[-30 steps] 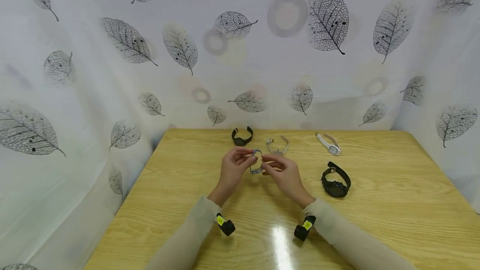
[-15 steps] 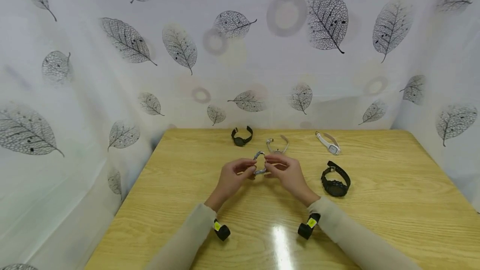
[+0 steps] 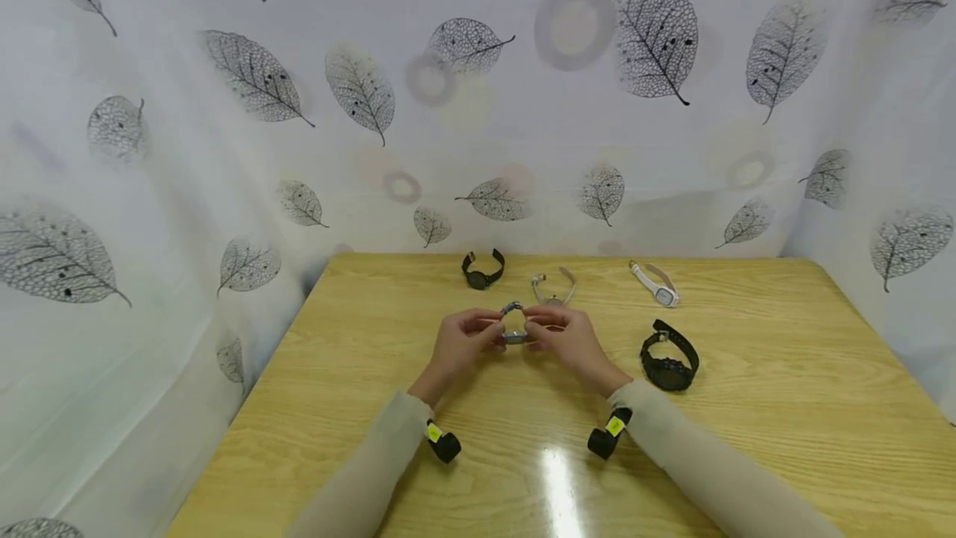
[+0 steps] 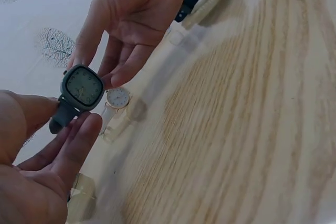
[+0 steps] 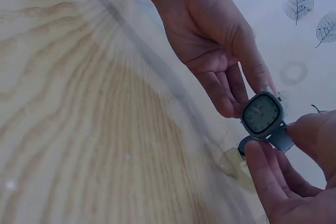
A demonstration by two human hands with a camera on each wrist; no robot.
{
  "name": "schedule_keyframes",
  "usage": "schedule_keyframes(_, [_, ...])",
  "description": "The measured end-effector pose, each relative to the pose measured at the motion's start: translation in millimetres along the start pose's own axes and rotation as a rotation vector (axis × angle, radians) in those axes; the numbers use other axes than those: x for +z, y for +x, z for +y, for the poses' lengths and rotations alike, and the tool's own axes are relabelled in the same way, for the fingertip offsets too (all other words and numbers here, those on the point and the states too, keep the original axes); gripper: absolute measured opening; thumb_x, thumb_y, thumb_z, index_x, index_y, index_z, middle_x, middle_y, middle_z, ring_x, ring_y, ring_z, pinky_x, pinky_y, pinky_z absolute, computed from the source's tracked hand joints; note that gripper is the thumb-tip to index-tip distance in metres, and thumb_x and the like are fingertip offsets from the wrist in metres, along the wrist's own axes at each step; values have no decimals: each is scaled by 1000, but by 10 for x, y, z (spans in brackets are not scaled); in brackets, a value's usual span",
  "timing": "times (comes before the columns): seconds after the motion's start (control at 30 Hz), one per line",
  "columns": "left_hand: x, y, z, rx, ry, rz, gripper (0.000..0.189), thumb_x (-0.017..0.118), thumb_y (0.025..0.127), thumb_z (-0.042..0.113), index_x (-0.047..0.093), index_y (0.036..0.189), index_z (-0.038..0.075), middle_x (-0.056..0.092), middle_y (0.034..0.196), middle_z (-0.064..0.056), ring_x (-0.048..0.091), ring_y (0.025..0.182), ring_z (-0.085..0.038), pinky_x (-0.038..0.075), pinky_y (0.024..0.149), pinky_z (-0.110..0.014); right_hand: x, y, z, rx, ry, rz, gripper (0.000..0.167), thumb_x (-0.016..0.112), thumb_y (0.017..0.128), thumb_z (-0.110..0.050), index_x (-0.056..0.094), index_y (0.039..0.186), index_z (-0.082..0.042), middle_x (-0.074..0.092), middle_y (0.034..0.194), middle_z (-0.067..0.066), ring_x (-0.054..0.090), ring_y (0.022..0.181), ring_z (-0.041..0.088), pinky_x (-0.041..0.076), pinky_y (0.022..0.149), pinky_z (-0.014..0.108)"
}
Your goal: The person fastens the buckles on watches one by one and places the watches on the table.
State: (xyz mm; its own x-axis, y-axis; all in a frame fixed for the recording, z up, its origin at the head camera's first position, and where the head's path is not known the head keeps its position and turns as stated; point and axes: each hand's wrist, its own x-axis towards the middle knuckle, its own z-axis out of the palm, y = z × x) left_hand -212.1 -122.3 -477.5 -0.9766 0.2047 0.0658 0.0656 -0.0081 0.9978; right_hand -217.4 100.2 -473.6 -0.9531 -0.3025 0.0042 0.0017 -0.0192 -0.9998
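A grey-green wristwatch with a rounded square face (image 4: 83,87) is held up above the table between both hands, its strap looped behind the case. In the head view, my left hand (image 3: 460,345) pinches it from the left, thumb and fingertips by the strap. From the other side my right hand (image 3: 569,344) grips it in the same manner. The right wrist view shows the watch's dial (image 5: 262,115) facing the wearer, with a thumb at each side of it. A white-strapped watch with a round dial (image 4: 117,97) lies just behind the hands.
At the back of the wooden table (image 3: 358,339) lies a black watch (image 3: 479,280). Further right are a white watch with a squarish dial (image 3: 664,296) and a chunky black watch (image 3: 668,374). A leaf-patterned curtain (image 3: 523,131) borders the table's back and sides.
Both hands have lowered slightly and the watch has turned between them. Its case, earlier seen more from the side, now lies level across the fingertips. The other watches have stayed in place.
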Motion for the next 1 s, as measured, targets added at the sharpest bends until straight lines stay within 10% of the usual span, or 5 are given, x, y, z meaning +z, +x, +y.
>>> schedule_keyframes(0.3, [-28, 88, -24, -139, -10, 27, 27, 68, 99, 3, 68, 124, -8, 73, 106, -24, 76, 90, -29, 63, 80, -38, -16, 174, 33, 75, -90, -35, 40, 69, 100, -11, 61, 136, 5, 65, 127, 30, 74, 96, 28, 62, 83, 39])
schedule_keyframes(1.0, [-120, 163, -78, -238, -35, 54, 25, 65, 100, 1, 69, 123, -8, 72, 104, -22, 74, 83, -21, 63, 80, -35, 16, 347, 37, 79, -257, -135, 41, 69, 100, -8, 61, 137, 5, 71, 119, 22, 74, 100, 28, 61, 85, 35])
